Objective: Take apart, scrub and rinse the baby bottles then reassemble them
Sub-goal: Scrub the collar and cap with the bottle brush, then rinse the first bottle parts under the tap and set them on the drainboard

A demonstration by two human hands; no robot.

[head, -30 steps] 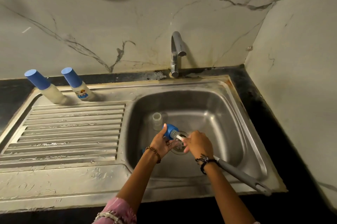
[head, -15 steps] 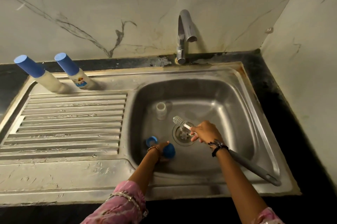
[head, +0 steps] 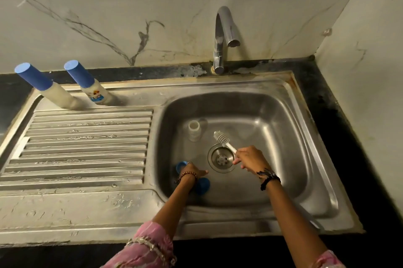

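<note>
In the sink [head: 322,158], lower centre of the frame, one clear bottle [head: 193,130] and two blue caps [head: 202,185] are seen. A brush [head: 222,139] is gripped by the right hand [head: 250,158]; the left hand [head: 192,171] rests open between the caps. Two capped bottles [head: 91,86] stand upper left.

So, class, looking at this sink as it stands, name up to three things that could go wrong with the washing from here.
1. The blue cap and blue ring lie on the basin floor near the open drain; they may pick up grime there.
2. The left hand hides part of the cap, so a piece could be missed.
3. The right hand holds the brush bristle-end out beside the upright open bottle; a careless sweep might tip it.
</note>
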